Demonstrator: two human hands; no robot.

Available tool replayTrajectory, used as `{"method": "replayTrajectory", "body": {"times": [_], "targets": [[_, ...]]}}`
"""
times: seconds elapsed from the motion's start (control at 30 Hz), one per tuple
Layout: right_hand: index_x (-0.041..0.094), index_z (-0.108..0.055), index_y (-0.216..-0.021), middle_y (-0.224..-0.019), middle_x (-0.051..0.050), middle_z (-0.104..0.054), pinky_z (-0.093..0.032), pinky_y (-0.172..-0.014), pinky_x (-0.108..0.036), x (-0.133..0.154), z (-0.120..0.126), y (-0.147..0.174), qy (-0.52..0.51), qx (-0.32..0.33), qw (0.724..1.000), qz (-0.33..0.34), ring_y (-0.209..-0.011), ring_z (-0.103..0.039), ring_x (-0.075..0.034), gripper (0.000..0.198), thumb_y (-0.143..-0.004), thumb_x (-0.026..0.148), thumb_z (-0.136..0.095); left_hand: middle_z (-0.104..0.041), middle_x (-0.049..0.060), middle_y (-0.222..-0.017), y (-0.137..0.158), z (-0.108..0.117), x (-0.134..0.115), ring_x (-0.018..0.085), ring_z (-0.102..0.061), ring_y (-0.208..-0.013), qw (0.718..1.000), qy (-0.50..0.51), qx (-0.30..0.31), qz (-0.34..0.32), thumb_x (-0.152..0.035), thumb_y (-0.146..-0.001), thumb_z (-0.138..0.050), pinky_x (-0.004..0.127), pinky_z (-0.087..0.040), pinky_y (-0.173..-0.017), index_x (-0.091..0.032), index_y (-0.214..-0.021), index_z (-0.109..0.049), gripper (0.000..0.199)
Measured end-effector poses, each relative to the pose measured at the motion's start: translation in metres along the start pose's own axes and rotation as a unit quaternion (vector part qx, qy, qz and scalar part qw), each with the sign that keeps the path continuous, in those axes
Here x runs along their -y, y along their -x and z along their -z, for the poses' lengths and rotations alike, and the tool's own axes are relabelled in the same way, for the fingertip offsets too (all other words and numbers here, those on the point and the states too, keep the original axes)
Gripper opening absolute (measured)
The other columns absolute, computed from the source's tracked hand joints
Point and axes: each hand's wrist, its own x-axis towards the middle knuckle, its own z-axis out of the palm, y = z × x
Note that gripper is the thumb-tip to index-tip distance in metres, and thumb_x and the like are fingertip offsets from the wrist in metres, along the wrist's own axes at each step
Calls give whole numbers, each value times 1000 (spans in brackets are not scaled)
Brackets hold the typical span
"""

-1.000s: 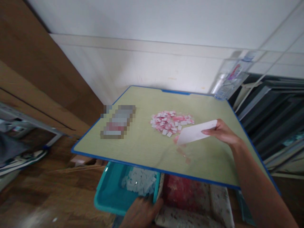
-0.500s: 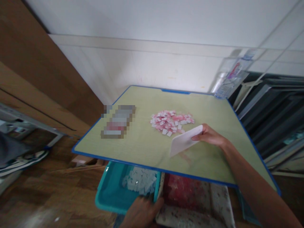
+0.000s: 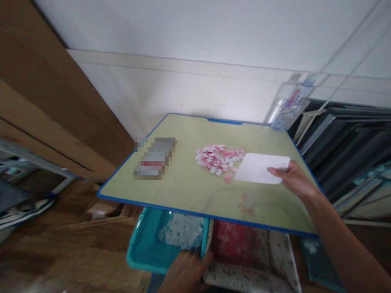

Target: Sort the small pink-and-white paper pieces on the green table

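Note:
A thin white plastic card (image 3: 258, 169) with rounded corners and a small hole is held in my right hand (image 3: 295, 179), between thumb and fingers. It is raised over the table, its left end near a heap of small pink and white square pieces (image 3: 215, 156). A few pink pieces (image 3: 246, 206) lie apart from the heap, near the front. Below the table edge, my left hand (image 3: 186, 270) is closed at the near right corner of a teal basin (image 3: 143, 248). My left thumb lies by the rim of a stained white tray (image 3: 241, 276); the other fingertips are partly hidden.
The table (image 3: 174, 183) has a blue edge and stands against a white wall. A blurred-out flat object (image 3: 155, 158) lies at its left. A clear bottle (image 3: 291, 103) stands at the back right corner, beside dark stacked panels (image 3: 342, 146). Whitish pieces (image 3: 183, 230) lie in the basin.
My right hand has moved right and turned the card from steeply tilted to nearly face-on, away from the loose pink pieces. My left hand stays at the basin corner.

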Motion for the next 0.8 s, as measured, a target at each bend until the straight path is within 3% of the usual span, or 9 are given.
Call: {"method": "replayTrajectory", "body": {"times": [0.13,0.27,0.53,0.8], "targets": [[16,-67,-83,-83,-6,-70,-50,-67,-33,-16,14,15,50,-43,998,-21,-68,-64,-20,30,-56,28,-72,-58,8,-88,1,3,-1,26,-53,-80,1000,-3,9,3,-35,-77,-54,33,-39,-66,-21,-106,-46,32],[14,-66,-86,-87,-7,-69,-50,-67,-35,-24,7,19,83,-62,994,-23,-72,-64,-22,34,-56,31,-71,-58,8,-85,1,1,-2,27,-53,-77,1000,-11,-1,4,-34,-78,-53,35,-40,-65,-21,-105,-46,31],[13,-68,-81,-73,-5,-70,-48,-53,-28,-13,-24,19,129,19,991,-22,-58,-62,-19,35,-54,34,-72,-58,8,-82,0,0,-2,27,-53,-74,1000,-18,-7,0,-34,-78,-53,36,-40,-63,-20,-105,-46,31],[14,-67,-82,-79,-6,-70,-50,-58,-30,-10,-32,31,149,33,988,-34,-64,-63,-20,32,-58,35,-69,-57,9,-82,0,1,-4,27,-52,-74,1000,-29,-2,5,-34,-79,-52,36,-40,-64,-21,-108,-45,33]]}}
